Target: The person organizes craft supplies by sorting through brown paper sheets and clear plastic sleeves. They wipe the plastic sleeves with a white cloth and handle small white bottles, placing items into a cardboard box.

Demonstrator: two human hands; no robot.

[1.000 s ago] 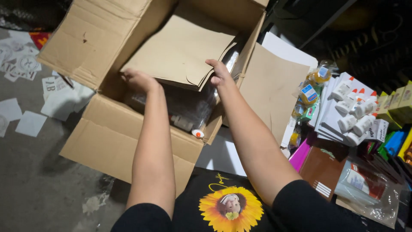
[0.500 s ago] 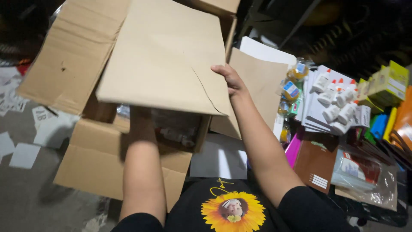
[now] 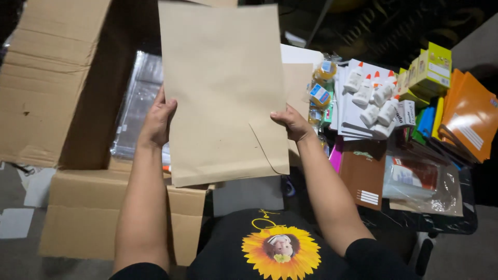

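Both hands hold a brown envelope upright above an open box.
Left hand [image 3: 157, 122] and right hand [image 3: 291, 123] fingers clasp the envelope [image 3: 220, 88] edges over the box [image 3: 52, 93]; glue bottles [image 3: 373, 96] crowd the dark desk [image 3: 441, 223] at right, grey floor [image 3: 21, 259] below.

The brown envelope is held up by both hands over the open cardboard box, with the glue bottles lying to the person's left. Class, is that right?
Not quite. The head view shows the glue bottles to the person's right. The brown envelope is indeed held by the left hand and right hand over the open cardboard box.
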